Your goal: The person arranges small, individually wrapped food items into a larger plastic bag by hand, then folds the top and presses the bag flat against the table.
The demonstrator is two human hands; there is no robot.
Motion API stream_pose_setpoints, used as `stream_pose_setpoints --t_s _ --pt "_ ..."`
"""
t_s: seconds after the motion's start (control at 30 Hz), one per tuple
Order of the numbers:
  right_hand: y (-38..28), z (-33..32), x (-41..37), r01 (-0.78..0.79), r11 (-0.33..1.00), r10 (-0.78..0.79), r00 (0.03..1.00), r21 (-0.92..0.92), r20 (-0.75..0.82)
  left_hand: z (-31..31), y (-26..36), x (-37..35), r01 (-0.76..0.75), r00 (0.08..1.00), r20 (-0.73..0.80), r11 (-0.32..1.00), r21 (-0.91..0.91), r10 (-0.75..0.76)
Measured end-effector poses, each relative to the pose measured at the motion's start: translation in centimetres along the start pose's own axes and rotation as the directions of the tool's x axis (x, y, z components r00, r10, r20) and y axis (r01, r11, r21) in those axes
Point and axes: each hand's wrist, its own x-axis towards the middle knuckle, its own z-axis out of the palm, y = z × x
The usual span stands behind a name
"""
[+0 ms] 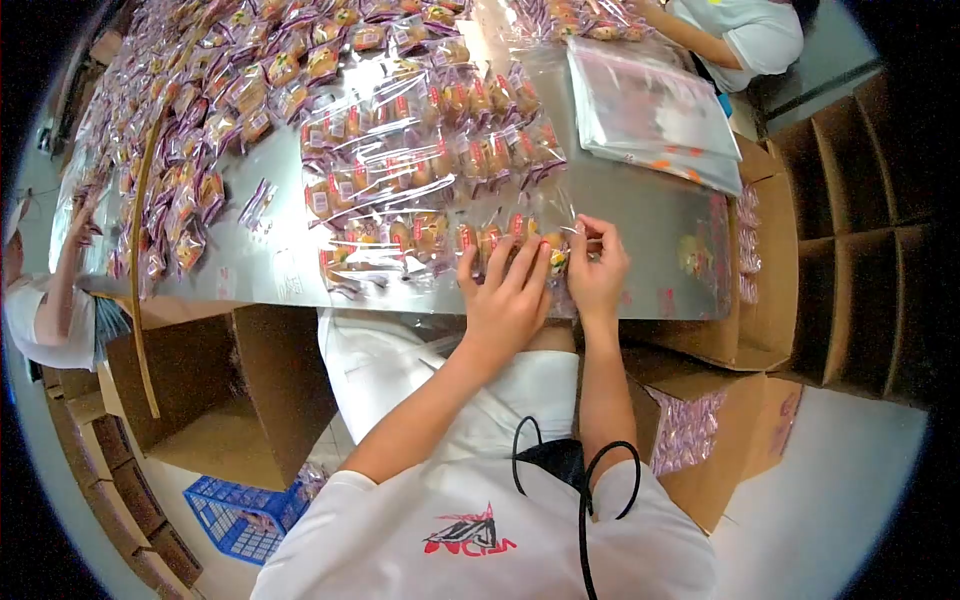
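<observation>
My left hand lies with fingers spread on a row of small wrapped cakes inside a clear plastic bag, near the table's front edge. At the bag's right end, my right hand is closed in a pinch on the plastic. Farther up the table, more filled clear bags lie in rows, showing cakes with red print and purple-edged wrappers. A stack of flat clear bags rests to the upper right of my hands.
Loose wrapped cakes are heaped over the metal table's left and far parts. Cardboard boxes stand below the left edge, others at the right. A blue crate is on the floor. Co-workers are at both sides.
</observation>
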Motion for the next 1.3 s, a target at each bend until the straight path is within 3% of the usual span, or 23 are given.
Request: stream_pose_setpoints --t_s 0.1,0.2,0.3,0.4,0.6,0.7,0.8,0.9,1.03,1.1,1.23,1.27,1.3 --pt "-0.1 0.5 -0.5 -0.060 0.988 0.064 0.998 0.143 -0.025 -0.4 0.6 0.5 0.040 0.998 0.046 0.998 -0.055 -0.037" --pt "-0.2 1.1 -0.8 -0.064 0.961 0.088 0.993 0.268 -0.079 1.0 -0.3 -0.1 0.012 0.999 -0.039 1.000 -0.011 -0.013" --pt "0.3 1.1 -0.9 0.041 0.985 -0.016 0.989 0.170 -0.145 1.5 -0.3 0.0 0.039 0.994 -0.096 0.999 -0.032 -0.042" --pt "-0.9 -0.1 -1.6 -0.038 0.995 0.046 0.995 0.091 -0.085 1.1 -0.1 0.4 0.104 0.989 -0.099 0.993 -0.052 -0.109" --pt "-0.4 -0.4 -2.1 -0.018 1.000 0.015 0.990 -0.022 -0.143 1.4 -0.1 0.1 0.194 0.968 -0.152 0.979 -0.058 -0.201" --pt "-1.4 -1.0 -2.7 -0.047 0.998 0.048 0.998 0.031 -0.036 0.2 0.4 0.7 0.244 0.960 -0.131 0.968 -0.052 -0.249" --pt "-3.3 -1.4 -2.2 -0.001 0.991 0.008 0.998 -0.133 0.058 -0.1 1.6 0.2 0.232 0.973 -0.022 0.973 0.019 -0.231" --pt "-2.3 -0.7 -1.5 0.133 0.979 -0.125 0.990 -0.151 0.064 0.5 1.0 -0.1 0.198 0.979 -0.039 0.980 -0.009 -0.198" --pt "-2.4 -0.9 -2.0 -0.143 0.987 0.138 0.988 0.068 0.074 0.7 -0.6 -0.5 0.176 0.976 -0.119 0.983 -0.048 -0.180" --pt "-2.4 -0.8 -2.2 -0.126 0.991 0.123 0.990 0.038 0.067 0.7 -0.8 -0.2 0.183 0.970 -0.156 0.982 -0.042 -0.187" --pt "-3.4 -1.1 -3.1 0.039 0.993 -0.029 0.996 -0.115 0.084 0.2 0.5 1.1 0.370 0.912 -0.162 0.927 -0.067 -0.376" --pt "-4.2 -1.3 -3.3 -0.030 0.995 0.040 0.994 -0.097 0.099 0.4 0.9 1.2 0.390 0.903 -0.165 0.918 -0.070 -0.397" --pt "-4.5 -1.3 -3.0 0.050 0.990 -0.038 0.995 -0.130 0.089 0.2 1.3 1.0 0.417 0.894 -0.154 0.907 -0.066 -0.422"
